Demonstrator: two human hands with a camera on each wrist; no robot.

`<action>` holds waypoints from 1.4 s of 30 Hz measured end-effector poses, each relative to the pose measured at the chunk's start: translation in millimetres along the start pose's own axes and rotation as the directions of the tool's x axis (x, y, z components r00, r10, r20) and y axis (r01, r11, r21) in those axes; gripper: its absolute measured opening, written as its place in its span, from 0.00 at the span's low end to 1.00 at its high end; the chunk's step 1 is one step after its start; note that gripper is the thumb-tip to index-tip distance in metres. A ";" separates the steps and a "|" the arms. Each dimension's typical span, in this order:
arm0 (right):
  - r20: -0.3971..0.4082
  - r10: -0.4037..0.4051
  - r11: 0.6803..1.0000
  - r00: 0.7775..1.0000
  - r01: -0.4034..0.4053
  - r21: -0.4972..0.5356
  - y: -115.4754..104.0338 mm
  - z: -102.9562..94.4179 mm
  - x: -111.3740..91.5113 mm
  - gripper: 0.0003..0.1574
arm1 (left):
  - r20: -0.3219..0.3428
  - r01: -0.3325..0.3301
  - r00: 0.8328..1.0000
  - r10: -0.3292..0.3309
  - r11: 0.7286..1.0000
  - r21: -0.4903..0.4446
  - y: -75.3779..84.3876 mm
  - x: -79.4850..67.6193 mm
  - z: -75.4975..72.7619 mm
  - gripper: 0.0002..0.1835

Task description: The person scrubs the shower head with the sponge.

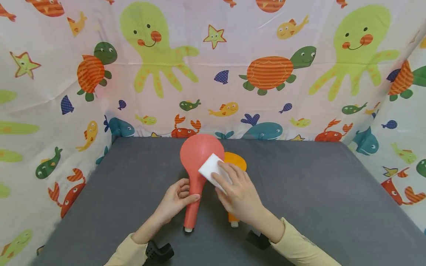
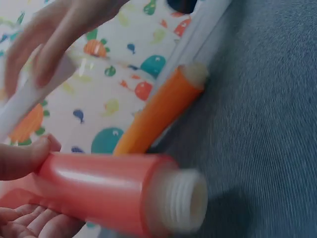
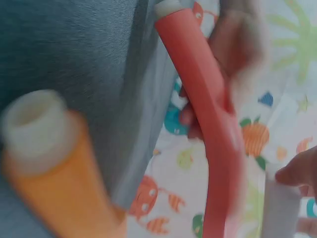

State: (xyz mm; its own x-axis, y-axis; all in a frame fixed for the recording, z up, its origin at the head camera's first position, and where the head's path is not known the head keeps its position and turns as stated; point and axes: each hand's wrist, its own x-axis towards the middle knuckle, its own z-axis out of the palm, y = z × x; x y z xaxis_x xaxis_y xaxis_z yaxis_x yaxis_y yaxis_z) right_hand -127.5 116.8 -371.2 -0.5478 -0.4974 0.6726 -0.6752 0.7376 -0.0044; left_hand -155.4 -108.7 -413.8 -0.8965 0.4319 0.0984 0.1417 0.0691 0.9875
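My left hand [image 1: 178,196] grips the narrow handle of a coral-red plastic piece [image 1: 201,150], its round head up and away from me. A white threaded neck [image 2: 184,201] sticks out of the handle's near end. With thumb and fingers my right hand [image 1: 241,192] holds a white block-shaped sponge [image 1: 211,166], which overlaps the lower right of the red head in the head view. Partly hidden behind the right hand is an orange piece [image 1: 235,159] of similar shape, its whitish neck [image 3: 35,121] toward me.
Dark grey cloth covers the table [image 1: 309,199]. A curtain [image 1: 213,99] printed with sea animals stands along the back and both sides. Black straps [image 1: 159,252] sit at both wrists, by the cream sleeves [image 1: 128,253].
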 end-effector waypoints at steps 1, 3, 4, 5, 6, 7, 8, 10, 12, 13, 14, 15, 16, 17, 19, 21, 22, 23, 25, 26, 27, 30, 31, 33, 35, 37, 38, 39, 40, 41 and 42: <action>-0.005 -0.054 0.999 0.999 0.054 -0.001 -2.9 3.5 5.4 0.29 | -0.003 -0.016 1.000 0.016 1.000 0.015 2.3 0.0 3.2 0.25; -0.020 -0.146 0.989 0.989 0.145 -0.015 -7.5 10.0 15.0 0.28 | -0.016 -0.036 0.999 0.037 0.998 0.050 7.5 -0.5 9.5 0.26; -0.030 -0.181 0.983 0.983 0.180 -0.022 -8.7 12.8 19.1 0.28 | -0.019 -0.042 0.999 0.043 0.997 0.059 9.6 -0.8 12.2 0.26; -0.031 -0.208 0.978 0.978 0.207 -0.035 -9.0 14.7 22.7 0.28 | -0.022 -0.047 0.999 0.049 0.997 0.065 11.4 -1.0 14.6 0.26; -0.036 -0.226 0.973 0.973 0.225 -0.047 -8.2 16.0 25.9 0.29 | -0.026 -0.045 0.999 0.047 0.996 0.071 12.9 -1.0 16.3 0.26; -0.043 -0.233 0.972 0.971 0.231 -0.048 -6.5 16.2 29.3 0.30 | -0.022 -0.053 0.998 0.055 0.996 0.071 14.1 -1.4 17.2 0.25; -0.048 -0.233 0.972 0.971 0.231 -0.046 -3.3 15.8 32.6 0.30 | -0.021 -0.057 0.998 0.058 0.996 0.071 15.4 -1.5 17.6 0.24; -0.064 -0.194 0.981 0.979 0.192 -0.026 5.6 12.8 39.4 0.30 | -0.014 -0.075 0.997 0.077 0.995 0.069 17.2 -1.7 17.3 0.23; -0.097 -0.113 0.994 0.989 0.114 -0.001 16.6 9.7 46.5 0.29 | -0.005 -0.093 0.996 0.094 0.993 0.075 18.3 -2.2 16.6 0.21; -0.117 -0.060 0.998 0.991 0.062 0.011 22.4 7.8 49.7 0.28 | -0.001 -0.101 0.995 0.101 0.991 0.084 18.7 -2.4 16.9 0.20; -0.132 -0.004 1.000 0.991 0.006 0.017 27.7 6.7 52.2 0.27 | -0.001 -0.103 0.995 0.103 0.990 0.091 19.5 -2.8 17.5 0.20; -0.146 0.052 0.998 0.988 -0.048 0.027 31.8 5.9 54.2 0.27 | 0.000 -0.108 0.994 0.108 0.989 0.102 20.1 -3.3 18.1 0.20; -0.156 0.098 0.995 0.983 -0.093 0.037 34.8 6.1 55.3 0.27 | 0.003 -0.113 0.994 0.113 0.987 0.112 20.5 -3.8 18.7 0.20; -0.163 0.129 0.991 0.978 -0.125 0.038 36.2 6.6 55.7 0.28 | 0.005 -0.117 0.993 0.117 0.986 0.119 20.6 -4.1 19.2 0.20; -0.161 0.144 0.989 0.976 -0.140 0.037 34.0 8.9 54.4 0.30 | 0.004 -0.121 0.993 0.122 0.984 0.134 20.8 -4.6 19.8 0.20; -0.143 0.088 0.996 0.986 -0.084 0.032 26.6 12.8 50.9 0.32 | -0.005 -0.126 0.992 0.128 0.981 0.145 20.6 -4.5 20.0 0.20; -0.129 0.041 0.999 0.991 -0.038 0.028 21.7 14.9 49.0 0.33 | -0.010 -0.127 0.992 0.130 0.980 0.150 20.3 -4.5 19.9 0.20; -0.114 -0.009 1.000 0.993 0.013 0.027 16.4 17.0 47.3 0.34 | -0.017 -0.125 0.992 0.129 0.980 0.152 19.6 -4.2 19.6 0.20; -0.076 -0.109 0.993 0.991 0.111 0.033 7.4 20.6 45.3 0.35 | -0.031 -0.121 0.991 0.127 0.981 0.153 17.9 -3.5 18.9 0.20; -0.058 -0.148 0.988 0.987 0.150 0.043 4.5 21.8 45.1 0.35 | -0.036 -0.120 0.991 0.127 0.982 0.148 16.8 -3.1 18.6 0.20; -0.043 -0.173 0.983 0.984 0.175 0.052 3.0 22.5 45.5 0.35 | -0.041 -0.117 0.991 0.124 0.983 0.142 15.7 -2.7 18.1 0.20; -0.049 -0.149 0.985 0.988 0.152 0.080 7.9 22.4 48.1 0.34 | -0.053 -0.122 0.990 0.130 0.984 0.132 12.2 -2.3 17.7 0.20; -0.067 -0.104 0.990 0.992 0.109 0.087 12.8 21.6 49.9 0.34 | -0.056 -0.126 0.989 0.134 0.983 0.132 11.5 -2.0 17.6 0.19; -0.108 0.023 0.995 0.994 -0.012 0.098 24.1 20.3 53.2 0.33 | -0.061 -0.131 0.988 0.140 0.982 0.137 10.9 -1.7 17.6 0.19; -0.139 0.155 0.984 0.978 -0.140 0.112 33.8 19.5 55.5 0.32 | -0.060 -0.135 0.988 0.144 0.982 0.135 10.4 -1.9 17.9 0.19; -0.150 0.240 0.968 0.959 -0.224 0.116 38.1 19.3 56.7 0.33 | -0.054 -0.141 0.987 0.149 0.981 0.135 10.4 -2.2 18.2 0.19; -0.148 0.250 0.965 0.957 -0.234 0.118 37.4 19.4 56.7 0.33 | -0.053 -0.145 0.987 0.154 0.980 0.137 10.4 -2.4 18.3 0.19; -0.145 0.240 0.967 0.960 -0.224 0.120 35.2 19.9 56.6 0.33 | -0.055 -0.152 0.985 0.161 0.978 0.141 10.4 -2.5 18.5 0.19; -0.139 0.209 0.974 0.968 -0.192 0.123 31.4 20.6 56.5 0.33 | -0.060 -0.159 0.984 0.169 0.976 0.147 10.4 -2.5 18.5 0.19; -0.129 0.159 0.982 0.979 -0.144 0.119 26.6 21.4 56.3 0.33 | -0.065 -0.162 0.983 0.173 0.975 0.152 10.6 -2.5 18.6 0.19; -0.121 0.098 0.990 0.988 -0.084 0.114 21.2 22.6 55.9 0.33 | -0.070 -0.162 0.982 0.175 0.974 0.159 10.6 -2.4 18.6 0.19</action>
State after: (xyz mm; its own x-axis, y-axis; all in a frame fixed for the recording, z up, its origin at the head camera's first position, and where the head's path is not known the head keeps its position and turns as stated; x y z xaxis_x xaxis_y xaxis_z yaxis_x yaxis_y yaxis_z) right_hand -183.6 94.3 -350.4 -0.5478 -0.3641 0.7532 -0.6785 0.7201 -0.1453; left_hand -143.9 -92.3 -405.8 -0.8849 0.3735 0.2783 0.3504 0.1400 0.9261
